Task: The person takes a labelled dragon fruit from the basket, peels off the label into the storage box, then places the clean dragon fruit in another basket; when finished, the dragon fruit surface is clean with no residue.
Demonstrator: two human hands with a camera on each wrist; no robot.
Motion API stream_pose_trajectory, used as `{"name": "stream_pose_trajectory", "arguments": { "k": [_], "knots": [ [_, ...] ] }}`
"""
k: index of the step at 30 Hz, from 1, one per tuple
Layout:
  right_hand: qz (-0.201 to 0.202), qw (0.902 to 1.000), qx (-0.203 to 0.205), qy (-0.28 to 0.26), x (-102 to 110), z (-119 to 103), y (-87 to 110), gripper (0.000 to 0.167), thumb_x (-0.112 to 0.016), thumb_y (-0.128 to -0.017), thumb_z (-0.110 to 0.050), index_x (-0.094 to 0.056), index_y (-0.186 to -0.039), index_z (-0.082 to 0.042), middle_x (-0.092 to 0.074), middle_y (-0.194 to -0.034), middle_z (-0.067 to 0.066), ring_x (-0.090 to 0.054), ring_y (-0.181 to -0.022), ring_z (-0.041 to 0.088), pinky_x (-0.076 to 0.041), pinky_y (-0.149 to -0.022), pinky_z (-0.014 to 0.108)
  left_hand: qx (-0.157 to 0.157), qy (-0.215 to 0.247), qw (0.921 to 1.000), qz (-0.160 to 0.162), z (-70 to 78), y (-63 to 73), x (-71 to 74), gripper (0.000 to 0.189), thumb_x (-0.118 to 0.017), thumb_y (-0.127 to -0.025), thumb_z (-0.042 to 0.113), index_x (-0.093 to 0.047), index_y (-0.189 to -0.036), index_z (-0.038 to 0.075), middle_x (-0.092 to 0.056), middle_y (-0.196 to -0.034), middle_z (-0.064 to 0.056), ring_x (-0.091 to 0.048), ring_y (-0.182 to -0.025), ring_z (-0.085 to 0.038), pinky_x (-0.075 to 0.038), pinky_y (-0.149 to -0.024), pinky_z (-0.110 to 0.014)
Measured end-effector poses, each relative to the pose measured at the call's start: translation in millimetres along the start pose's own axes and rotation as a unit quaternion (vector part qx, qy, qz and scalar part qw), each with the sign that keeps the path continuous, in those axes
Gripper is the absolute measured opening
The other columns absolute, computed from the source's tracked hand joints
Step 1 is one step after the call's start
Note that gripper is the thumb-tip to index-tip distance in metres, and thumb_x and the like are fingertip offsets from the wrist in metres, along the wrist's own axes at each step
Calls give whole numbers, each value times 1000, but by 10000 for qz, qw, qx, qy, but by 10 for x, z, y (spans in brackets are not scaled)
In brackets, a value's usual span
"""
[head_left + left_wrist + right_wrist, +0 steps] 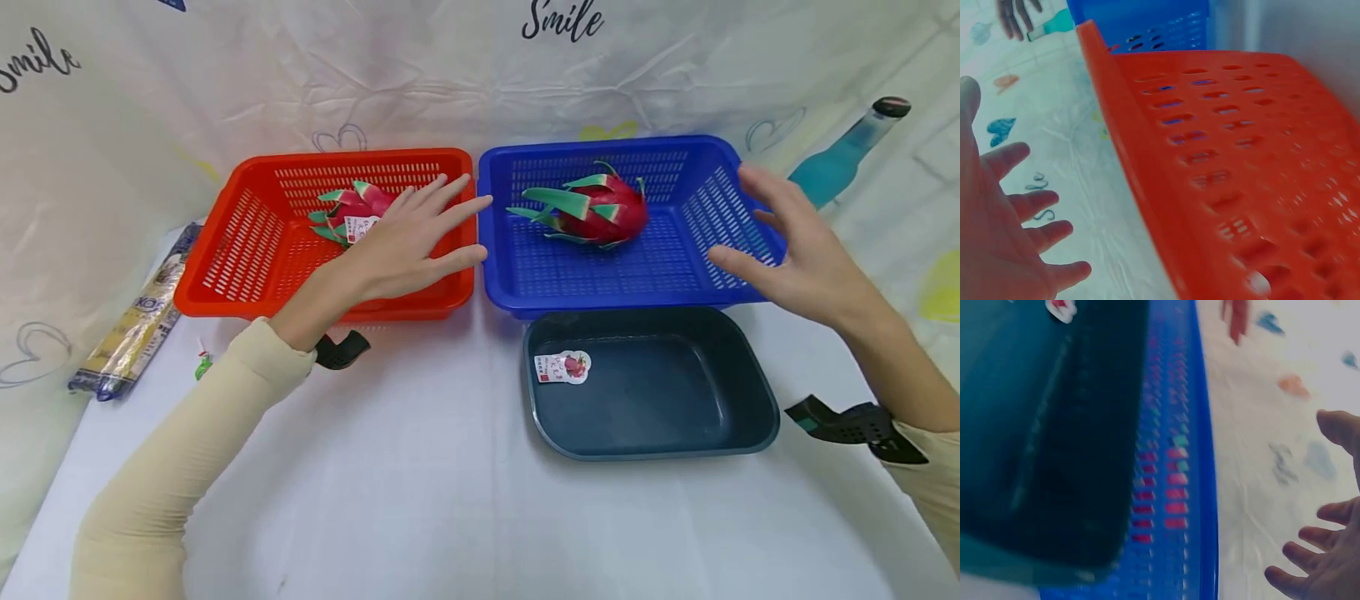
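- A long gold-and-blue packet (142,321) lies on the desk (420,500), slanting along the left side of the red basket.
- A small green-wrapped sweet (203,364) lies near the packet, before the basket's left corner.
- The red basket (193,287) contains a dragon fruit with a white label (349,205), partly hidden by a hand.
- The left hand (416,237) is raised above this basket, its grip spread wide, fingers nearly straight, thumb apart, holding nothing.
- The blue basket (693,271) stands just beside the red one; a second dragon fruit (609,212) lies inside, leaves pointing left.
- A dark tray (652,408) stands just in front of the blue basket, a dragon-fruit sticker (562,367) at its left.
- The right hand (795,250) is by the blue basket's right end, its grip loose, fingers slightly bent, thumb apart, likewise holding nothing.
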State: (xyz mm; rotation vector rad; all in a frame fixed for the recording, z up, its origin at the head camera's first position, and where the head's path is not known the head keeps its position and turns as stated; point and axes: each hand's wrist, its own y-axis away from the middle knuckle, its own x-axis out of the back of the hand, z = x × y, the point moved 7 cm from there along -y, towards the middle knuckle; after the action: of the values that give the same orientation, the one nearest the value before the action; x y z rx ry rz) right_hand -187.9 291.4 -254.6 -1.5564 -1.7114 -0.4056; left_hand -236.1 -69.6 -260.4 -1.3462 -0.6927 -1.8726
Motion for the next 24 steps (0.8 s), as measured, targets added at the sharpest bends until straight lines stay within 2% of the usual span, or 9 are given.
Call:
{"name": "stream_pose_trajectory", "arguments": {
  "k": [3,5,7,10,15,19,24],
  "knots": [
    [-251,9989,201,352,-129,-170,-19,86,-71,-84,-17,-22,-155,-24,-24,-161,7,-24,-149,28,-27,-115,58,-7,-67,9999,102,-81,183,0,70,-41,-92,66,-20,-153,39,-6,-165,2,-3,-154,-26,-2,-122,-57],
    [-455,9968,319,576,-225,-273,-31,89,-73,-82,-21,-21,-155,-23,-23,-161,8,-22,-149,34,-27,-106,71,56,-83,9998,170,-154,315,-6,71,-42,-92,66,-21,-154,37,-6,-165,2,-3,-154,-26,-3,-121,-58],
    [-656,9943,486,690,-316,-371,-44,91,-74,-81,-24,-21,-155,-21,-23,-161,11,-20,-149,36,-24,-104,74,134,-100,9996,237,-229,445,-22,72,-43,-92,65,-23,-154,35,-7,-165,2,-5,-153,-27,-4,-121,-59],
    [-910,9902,698,803,-442,-497,-59,90,-75,-81,-27,-23,-155,-18,-25,-160,13,-22,-148,37,-25,-106,73,302,26,9990,320,-331,633,-43,73,-48,-92,61,-24,-154,31,-9,-165,0,-7,-153,-27,-8,-121,-59],
    [-1259,9807,1059,1059,-656,-672,-68,88,-75,-82,-29,-26,-154,-17,-29,-158,15,-29,-143,38,-35,-102,70,508,281,9970,502,-424,941,-58,77,-56,-90,57,-26,-154,28,-13,-165,-1,-9,-153,-27,-13,-120,-60],
    [-1502,9716,1306,1283,-825,-782,-60,87,-75,-82,-32,-28,-153,-20,-32,-156,13,-33,-141,38,-39,-101,68,716,352,9948,635,-512,1137,-69,78,-59,-89,53,-24,-154,29,-11,-165,-1,-6,-153,-28,-12,-119,-61],
    [-1795,9579,1734,1422,-1014,-929,-66,84,-74,-82,-38,-32,-152,-17,-35,-156,10,-35,-142,33,-38,-107,62,1031,628,9890,858,-707,1331,-16,77,-61,-90,48,-24,-155,29,-12,-165,-3,-4,-153,-30,-8,-118,-64]
  ]
}}
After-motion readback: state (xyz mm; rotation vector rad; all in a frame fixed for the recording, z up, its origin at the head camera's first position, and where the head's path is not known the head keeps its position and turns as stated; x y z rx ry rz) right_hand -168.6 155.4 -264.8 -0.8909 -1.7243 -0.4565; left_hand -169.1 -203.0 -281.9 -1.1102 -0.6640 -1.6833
